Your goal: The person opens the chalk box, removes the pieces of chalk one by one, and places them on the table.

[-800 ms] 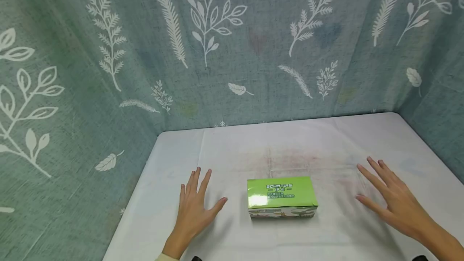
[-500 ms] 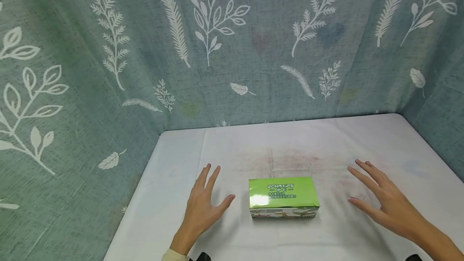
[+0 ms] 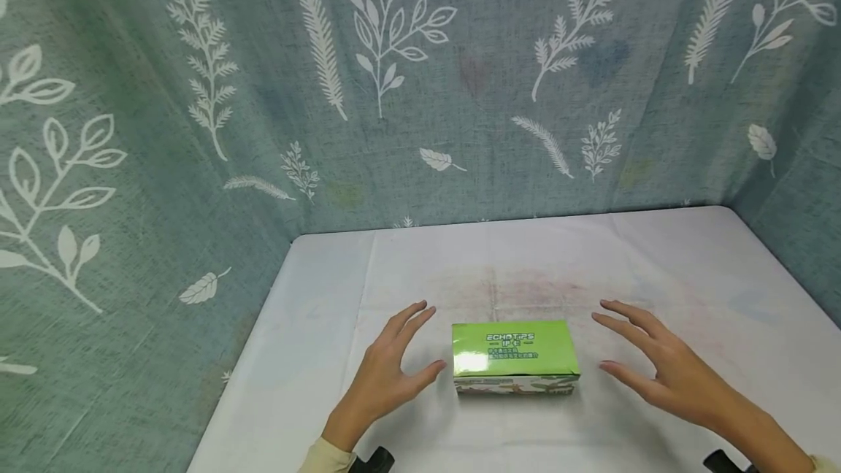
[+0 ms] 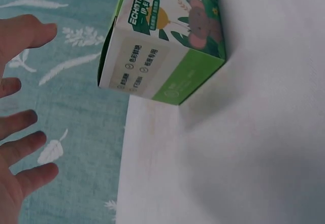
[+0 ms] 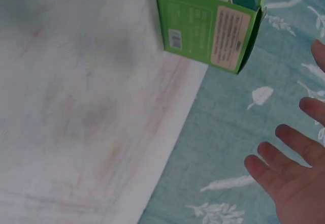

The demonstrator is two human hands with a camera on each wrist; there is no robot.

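A green cardboard box [image 3: 515, 349] with white lettering on its lid lies on the white table, between my two hands. My left hand [image 3: 388, 371] hovers just left of it, fingers spread and slightly bent, thumb close to the box's left side. To the right, my right hand [image 3: 657, 360] is held with fingers loosely extended toward the box, a gap still between them. In the left wrist view the box [image 4: 167, 46] shows a printed front with a cartoon animal. The right wrist view shows its green end [image 5: 203, 28] with a barcode. Both hands hold nothing.
The white tablecloth [image 3: 394, 268] has faint reddish stains behind the box. A grey-green curtain [image 3: 486, 93] with white leaf prints stands along the back and both sides of the table. A black wrist mount [image 3: 374, 460] sits on the left wrist.
Both hands have moved inward toward the box, the left one rightward and the right one leftward. The box has stayed in place on the table.
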